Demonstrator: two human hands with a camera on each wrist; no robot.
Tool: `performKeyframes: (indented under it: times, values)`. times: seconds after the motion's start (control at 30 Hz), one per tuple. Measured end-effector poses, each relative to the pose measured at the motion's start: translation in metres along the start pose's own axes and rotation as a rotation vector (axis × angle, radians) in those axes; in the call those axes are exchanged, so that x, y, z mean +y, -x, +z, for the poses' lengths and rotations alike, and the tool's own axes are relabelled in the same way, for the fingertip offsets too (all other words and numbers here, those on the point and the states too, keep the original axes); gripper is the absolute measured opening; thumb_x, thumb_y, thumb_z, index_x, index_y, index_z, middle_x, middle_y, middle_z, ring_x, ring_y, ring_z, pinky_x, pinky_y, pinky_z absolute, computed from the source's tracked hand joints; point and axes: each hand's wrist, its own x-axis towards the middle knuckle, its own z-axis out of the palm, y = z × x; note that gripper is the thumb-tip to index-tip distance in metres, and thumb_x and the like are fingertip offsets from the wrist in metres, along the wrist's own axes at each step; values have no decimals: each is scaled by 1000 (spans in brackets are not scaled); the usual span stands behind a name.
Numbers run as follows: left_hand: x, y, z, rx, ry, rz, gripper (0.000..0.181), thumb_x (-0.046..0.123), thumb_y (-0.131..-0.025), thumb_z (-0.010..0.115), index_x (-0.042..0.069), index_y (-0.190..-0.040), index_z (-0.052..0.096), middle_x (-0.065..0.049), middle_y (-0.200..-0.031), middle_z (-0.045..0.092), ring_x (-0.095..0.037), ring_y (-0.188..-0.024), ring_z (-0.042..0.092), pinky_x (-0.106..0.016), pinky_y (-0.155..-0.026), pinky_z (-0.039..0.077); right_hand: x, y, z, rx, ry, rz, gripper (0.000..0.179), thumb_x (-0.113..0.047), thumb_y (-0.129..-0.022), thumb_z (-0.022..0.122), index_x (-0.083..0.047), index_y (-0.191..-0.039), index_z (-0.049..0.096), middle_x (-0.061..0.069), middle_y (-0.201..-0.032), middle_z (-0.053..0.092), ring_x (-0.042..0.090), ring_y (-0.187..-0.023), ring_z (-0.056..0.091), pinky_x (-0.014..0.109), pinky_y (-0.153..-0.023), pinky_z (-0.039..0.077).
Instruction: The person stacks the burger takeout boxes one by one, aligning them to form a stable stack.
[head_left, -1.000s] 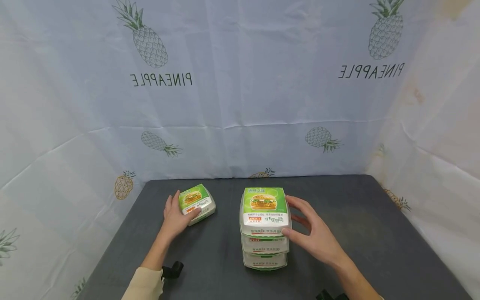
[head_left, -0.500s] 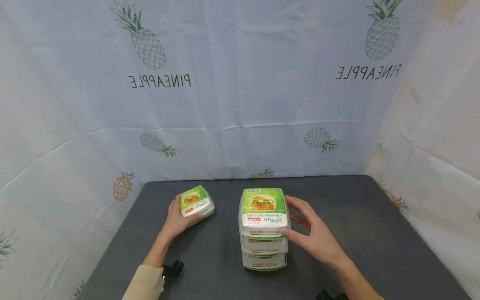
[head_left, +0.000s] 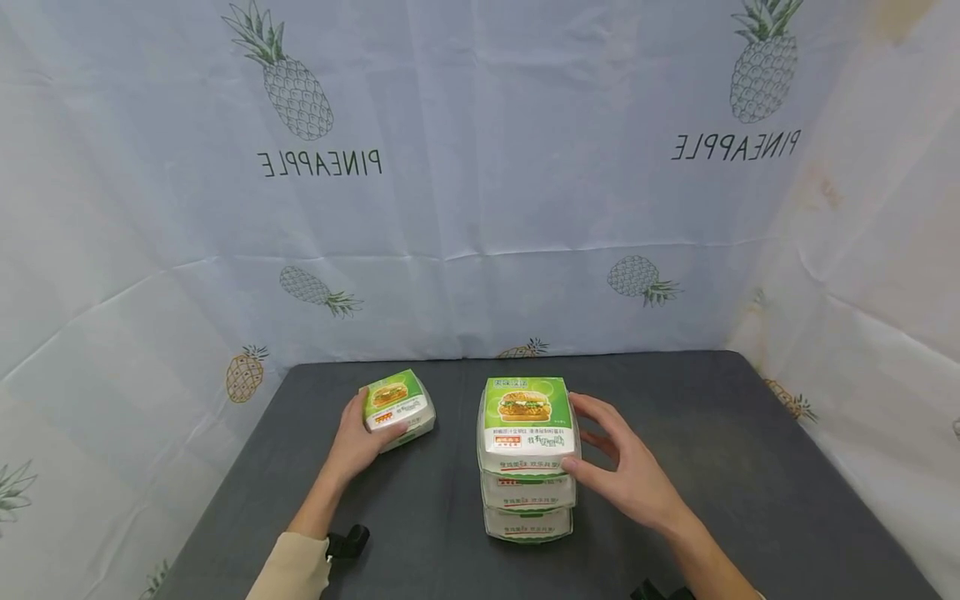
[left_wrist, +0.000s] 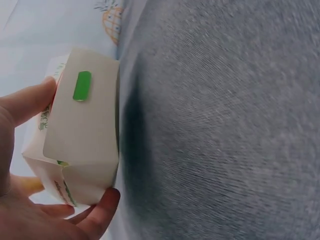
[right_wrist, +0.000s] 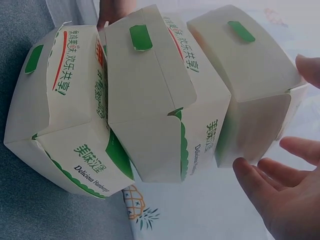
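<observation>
My left hand point(head_left: 357, 433) holds a green and white hamburger box point(head_left: 398, 404) at the left of the dark table. In the left wrist view my thumb lies on one face of that hamburger box point(left_wrist: 90, 110) and my fingers curl round another side, close above the tabletop. Whether its base touches the table I cannot tell. Three more such boxes stand stacked near the middle, the top box point(head_left: 528, 425) showing a burger picture. Beside it my right hand point(head_left: 637, 475) has thumb and fingers spread and relaxed at its right side, the thumb touching the front corner.
The dark tabletop point(head_left: 442, 475) reaches back to a white cloth point(head_left: 480, 200) printed with pineapples. Cloth also hangs along both sides. Below the top box, the middle box point(head_left: 528, 492) and bottom box point(head_left: 528, 525) sit slightly out of line.
My left fingers have closed further round the single hamburger box, which has shifted slightly to the right. My right hand and the stack have kept their places.
</observation>
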Motion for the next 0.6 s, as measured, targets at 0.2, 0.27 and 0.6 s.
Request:
performKeyframes:
  times: [0.2, 0.27, 0.6]
  values:
    - [15, 5, -1, 13, -32, 47, 111, 53, -86, 78, 8, -164, 14, -22, -167, 7, -41, -151, 15, -63, -114, 27, -1, 1, 1, -1, 10, 6, 69, -9, -96, 72, -18, -156, 39, 4, -156, 36, 7, -138, 38, 29, -106, 46]
    - [21, 7, -2, 11, -42, 59, 111, 55, -86, 78, 10, -164, 14, -20, -168, 6, -40, -152, 14, -63, -114, 27, -2, 0, 1, -2, 12, 6, 69, -9, -96, 72, -18, -156, 39, 4, -156, 36, 7, -138, 38, 29, -107, 46]
    - [52, 17, -10, -3, -45, 119, 109, 56, -86, 76, 15, -165, 12, -16, -169, 5, -40, -151, 18, -63, -112, 30, -3, 0, 0, -1, 20, 5, 69, -10, -96, 72, -19, -156, 39, 4, -156, 36, 9, -138, 38, 30, -106, 46]
